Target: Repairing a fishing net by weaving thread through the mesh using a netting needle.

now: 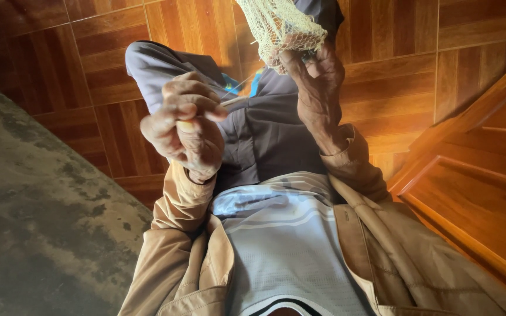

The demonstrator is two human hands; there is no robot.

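A cream mesh net hangs at the top centre, and my right hand is shut on its lower edge. My left hand is lower and to the left, closed around a thin yellowish netting tool whose tip points toward the net. A pale thread runs from the tool up to the net. Short blue strands lie between the two hands over my grey-trousered knee. Both tan jacket sleeves reach up from the bottom.
A wood-patterned tiled floor lies beneath my legs. A grey stained concrete surface fills the left side. A brown wooden panelled door or cabinet stands close on the right.
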